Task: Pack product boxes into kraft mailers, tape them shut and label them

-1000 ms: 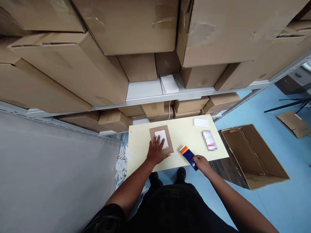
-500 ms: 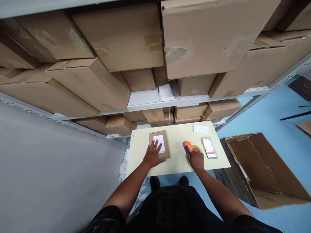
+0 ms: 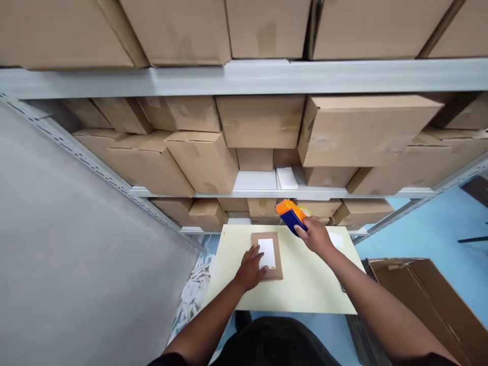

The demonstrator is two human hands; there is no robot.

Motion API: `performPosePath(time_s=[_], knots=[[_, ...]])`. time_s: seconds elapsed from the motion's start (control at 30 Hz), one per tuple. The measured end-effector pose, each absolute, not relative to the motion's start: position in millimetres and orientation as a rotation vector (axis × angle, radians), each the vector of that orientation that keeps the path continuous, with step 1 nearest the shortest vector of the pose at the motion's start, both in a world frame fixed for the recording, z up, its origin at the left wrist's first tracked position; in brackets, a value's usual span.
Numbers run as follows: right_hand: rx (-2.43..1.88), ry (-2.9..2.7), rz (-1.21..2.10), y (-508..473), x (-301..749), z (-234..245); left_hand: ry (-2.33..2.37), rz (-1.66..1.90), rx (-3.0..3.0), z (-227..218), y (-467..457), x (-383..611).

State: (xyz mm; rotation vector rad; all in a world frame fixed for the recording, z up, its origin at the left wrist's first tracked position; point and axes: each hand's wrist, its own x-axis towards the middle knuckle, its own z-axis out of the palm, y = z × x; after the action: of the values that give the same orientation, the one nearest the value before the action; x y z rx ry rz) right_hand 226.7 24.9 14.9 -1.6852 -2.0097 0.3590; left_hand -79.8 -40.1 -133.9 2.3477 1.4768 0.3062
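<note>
A small flat cardboard box [image 3: 278, 254] lies on the pale yellow table [image 3: 305, 295]. On its top is a white label [image 3: 268, 251] with a small yellow mark. My left hand [image 3: 251, 267] rests on the box's left side and the label's edge, fingers spread. Raised above the table's far part, my right hand [image 3: 314, 235] grips an orange and blue tape dispenser [image 3: 292, 216] by its handle. A yellowish tape roll [image 3: 304, 209] shows partly behind the dispenser.
Shelves [image 3: 247, 79] packed with cardboard boxes stand behind the table. A white slip [image 3: 336, 240] lies at the table's right, partly behind my right arm. A large open carton [image 3: 427, 300] stands at the right. Paper scraps [image 3: 192, 290] heap by the wall.
My right hand has lifted the tape dispenser off the table and tilted it. My left hand stays on the small box. The camera view has tipped upward, showing more of the shelves.
</note>
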Motion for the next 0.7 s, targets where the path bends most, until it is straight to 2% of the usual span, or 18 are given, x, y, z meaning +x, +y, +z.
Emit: performPosePath(time_s=[0.13, 0.27, 0.37, 0.5, 0.7], knots=[[-1.537, -2.111, 0.237, 93, 166, 85, 1.434, 0.396, 2.244, -145, -56, -128], [-1.600, -2.365, 0.019, 152, 106, 119, 1.392, 0.441, 2.057, -165, -74, -176], [-1.709, -2.506, -0.158, 183, 77, 120, 1.369, 0.434, 1.962, -175, -84, -198], [-1.812, -2.510, -0.154, 205, 63, 108, 1.336, 0.423, 1.924, -173, -84, -212], [-1.664, -2.255, -0.193, 182, 74, 94, 1.298, 0.437, 1.894, -157, -61, -214]])
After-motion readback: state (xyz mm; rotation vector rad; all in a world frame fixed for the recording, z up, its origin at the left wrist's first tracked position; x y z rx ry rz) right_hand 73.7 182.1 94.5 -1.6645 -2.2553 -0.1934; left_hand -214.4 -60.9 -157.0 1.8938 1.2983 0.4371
